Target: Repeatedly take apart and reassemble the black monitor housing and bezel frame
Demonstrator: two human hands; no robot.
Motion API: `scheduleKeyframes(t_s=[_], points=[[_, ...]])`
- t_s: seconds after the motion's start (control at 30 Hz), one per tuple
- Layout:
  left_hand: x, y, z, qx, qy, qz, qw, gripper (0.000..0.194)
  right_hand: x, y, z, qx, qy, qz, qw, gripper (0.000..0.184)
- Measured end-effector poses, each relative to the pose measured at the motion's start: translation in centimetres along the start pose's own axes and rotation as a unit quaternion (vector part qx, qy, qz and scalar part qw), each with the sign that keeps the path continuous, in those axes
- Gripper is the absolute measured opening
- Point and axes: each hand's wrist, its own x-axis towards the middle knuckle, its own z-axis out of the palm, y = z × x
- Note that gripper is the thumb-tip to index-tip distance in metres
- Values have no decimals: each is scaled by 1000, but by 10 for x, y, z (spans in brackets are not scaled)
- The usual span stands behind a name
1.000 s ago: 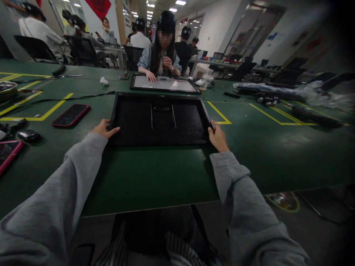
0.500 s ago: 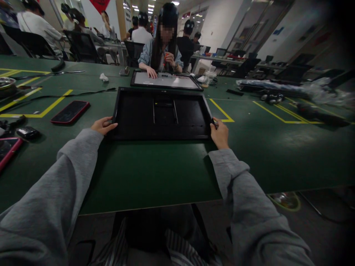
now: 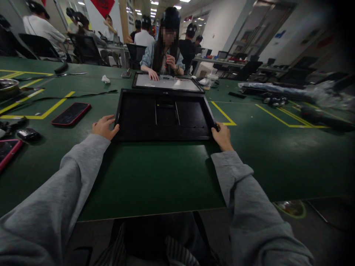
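At 12 o'clock from us, the black frame (image 3: 166,120) lies open side up on the green desk (image 3: 155,173), between our hands. It sits slightly farther from the desk's near edge than a second ago, and our left hand (image 3: 105,127) has its knuckles arched higher; we take this for a small shift of place, with the frame kept in hold. Our left fingers grip its side at 8 o'clock, thumb over the rim, and our right hand (image 3: 222,136) grips the side at 4 o'clock. Beyond, at 12 o'clock, a co-worker's lowered hand (image 3: 153,75) rests on the grey panel (image 3: 172,84); a red-edged phone (image 3: 71,114) lies at 9 o'clock. We cannot tell whether frame and panel touch, as the far rim covers the join. Our fingertips outside the walls are partly hidden, the dark interior swallows detail around two metal strips (image 3: 177,113), and a second phone (image 3: 9,151) is cut off at 8 o'clock
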Motion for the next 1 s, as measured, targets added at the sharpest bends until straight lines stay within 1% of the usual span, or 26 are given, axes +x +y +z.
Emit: scheduleKeyframes(t_s=[0.1, 0.17, 0.3, 0.37, 0.43, 0.5, 0.6, 0.73, 0.9, 1.0], points=[[-6, 15, -8, 37, 0, 13, 999, 31, -4, -4, -4, -33, -12, 8, 999, 47], [-8, 23, -15, 29, -4, 10, 1000, 29, -6, -7, -6, -31, -5, 5, 999, 47], [-8, 33, -29, -20, -11, 1, 1000, 32, -6, -8, -3, 22, 25, -45, 998, 48], [-8, 37, -33, -33, -15, -2, 999, 34, -4, -7, -1, 43, 46, -66, 996, 49], [-7, 39, -33, -24, -10, -8, 1000, 34, -3, -6, 1, 47, 61, -76, 994, 48], [-8, 40, -31, -6, -3, -18, 1000, 34, -1, -3, 3, 48, 62, -82, 994, 47], [-8, 38, -27, 2, -5, -24, 1000, 33, 3, 1, 4, 54, 45, -86, 994, 46], [-7, 30, -22, -18, -12, -9, 1000, 34, 7, 5, 5, 57, 21, -59, 996, 47], [-6, 24, -14, 23, 13, -15, 1000, 33, 7, 8, 6, 50, 8, -39, 998, 46], [-7, 24, -12, 32, 5, -17, 999, 34, 7, 9, 7, 55, 8, -47, 997, 44]])
